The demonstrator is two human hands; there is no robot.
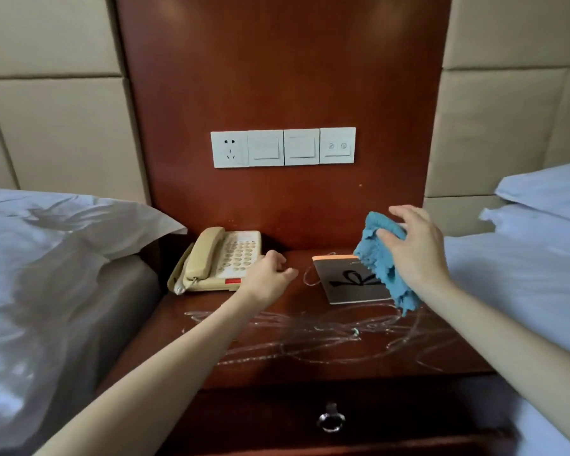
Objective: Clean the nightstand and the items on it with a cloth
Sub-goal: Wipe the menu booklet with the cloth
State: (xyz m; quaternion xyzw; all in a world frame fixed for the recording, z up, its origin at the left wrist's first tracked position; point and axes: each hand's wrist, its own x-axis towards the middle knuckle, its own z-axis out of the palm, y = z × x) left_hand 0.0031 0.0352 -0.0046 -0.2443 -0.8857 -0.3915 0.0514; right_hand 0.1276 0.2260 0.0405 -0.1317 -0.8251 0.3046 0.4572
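The dark wooden nightstand (pixel 310 350) stands between two beds, its top marked with pale scribbled streaks. A beige telephone (pixel 218 260) sits at its back left. A dark notepad with an orange top edge (pixel 349 281) lies at the back right. My right hand (pixel 415 248) grips a blue cloth (pixel 380 258), held in the air above the notepad's right side, the cloth hanging down. My left hand (pixel 270 274) hovers low beside the telephone's right edge, fingers curled, with nothing in it.
White bedding (pixel 40 291) of the left bed presses against the nightstand's left side, and the right bed (pixel 524 274) borders its right. A white socket and switch panel (pixel 283 147) is on the wooden wall panel behind. A drawer with a ring pull (pixel 331 419) is below.
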